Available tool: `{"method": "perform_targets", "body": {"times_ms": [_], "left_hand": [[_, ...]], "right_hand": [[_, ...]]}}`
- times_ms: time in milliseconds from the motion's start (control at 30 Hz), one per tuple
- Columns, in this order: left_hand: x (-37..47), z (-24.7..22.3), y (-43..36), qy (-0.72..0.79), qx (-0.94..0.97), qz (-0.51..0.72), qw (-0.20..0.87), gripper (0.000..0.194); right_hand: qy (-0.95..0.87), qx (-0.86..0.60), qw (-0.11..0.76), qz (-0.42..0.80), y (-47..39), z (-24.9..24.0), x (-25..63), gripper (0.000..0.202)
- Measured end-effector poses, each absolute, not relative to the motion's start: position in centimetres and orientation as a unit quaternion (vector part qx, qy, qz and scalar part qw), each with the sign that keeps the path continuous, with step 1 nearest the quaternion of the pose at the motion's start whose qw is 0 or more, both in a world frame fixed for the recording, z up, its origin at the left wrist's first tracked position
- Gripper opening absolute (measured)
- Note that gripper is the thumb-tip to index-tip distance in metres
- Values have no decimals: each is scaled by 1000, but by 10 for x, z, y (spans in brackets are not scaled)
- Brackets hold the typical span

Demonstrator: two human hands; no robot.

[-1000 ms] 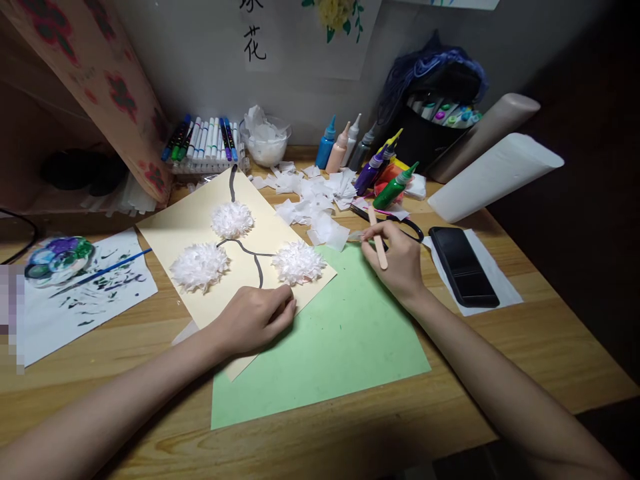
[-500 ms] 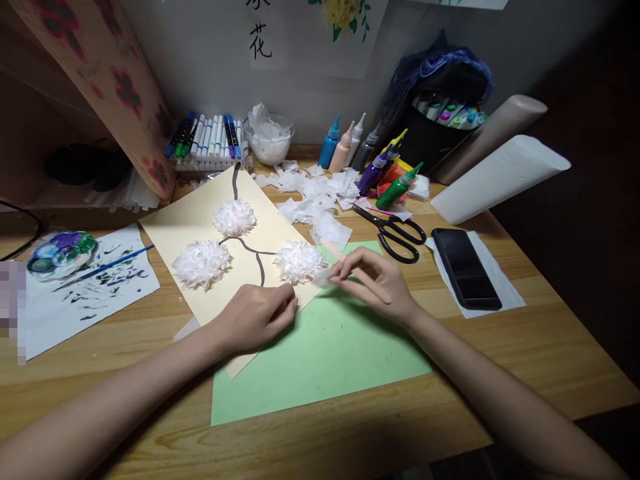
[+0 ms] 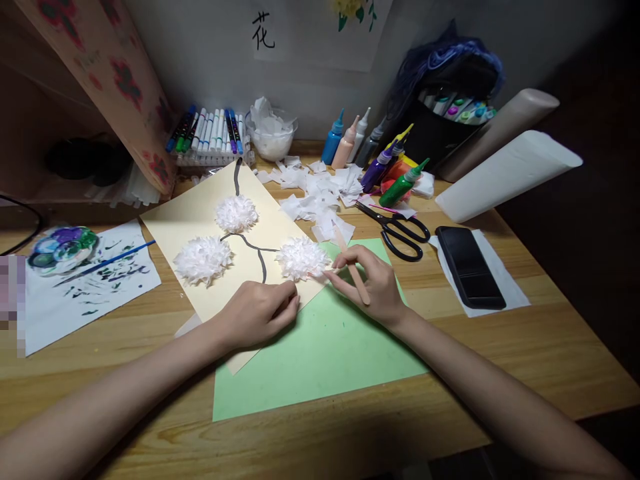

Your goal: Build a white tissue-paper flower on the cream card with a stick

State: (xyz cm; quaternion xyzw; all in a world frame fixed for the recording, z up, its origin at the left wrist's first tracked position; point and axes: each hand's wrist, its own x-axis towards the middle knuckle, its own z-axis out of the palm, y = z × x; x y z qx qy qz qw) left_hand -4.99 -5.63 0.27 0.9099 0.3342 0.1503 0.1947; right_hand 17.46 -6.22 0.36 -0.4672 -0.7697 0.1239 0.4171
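Observation:
My right hand (image 3: 375,285) grips a flat wooden craft stick (image 3: 357,280) across its fingers. Its fingertips are pinched at the right edge of a fluffy white paper flower (image 3: 301,259); whether a bit of tissue is between them cannot be made out. That flower sits on a cream sheet (image 3: 187,217) with dark painted stems. Two more white flowers are on the sheet, one on the left (image 3: 203,260) and one higher up (image 3: 236,213). My left hand (image 3: 260,313), closed with fingers curled, rests on the sheet's lower part. Under its corner lies a green sheet (image 3: 320,360).
Loose white tissue pieces (image 3: 315,193) lie behind the sheet, near black-handled scissors (image 3: 400,237) and paint bottles (image 3: 345,143). A phone (image 3: 470,267) is on the right. On the left are a paint palette (image 3: 63,250) and a brush (image 3: 115,255). Markers (image 3: 213,130) stand behind.
My right hand has moved slightly left, bringing its fingertips to the flower's edge. The stick has turned more upright. My left hand stays in place; the view has shifted a little.

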Motion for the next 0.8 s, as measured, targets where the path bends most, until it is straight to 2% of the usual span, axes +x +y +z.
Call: {"method": "perform_targets", "body": {"times_ms": [67, 133, 233, 500, 800], "left_hand": [[-50, 3, -56, 336, 910, 147, 193, 22], [-50, 2, -56, 337, 911, 146, 190, 22], [-50, 2, -56, 334, 912, 147, 188, 23], [-51, 3, -56, 335, 913, 143, 185, 23], [-50, 3, -56, 336, 912, 144, 186, 23]], "right_hand": [[-781, -406, 460, 114, -65, 7, 181, 13], [-796, -336, 486, 130, -69, 8, 188, 32], [-811, -292, 479, 166, -73, 6, 196, 46], [-836, -294, 426, 180, -67, 2, 188, 41], [-822, -323, 422, 205, -66, -2, 185, 41]]}}
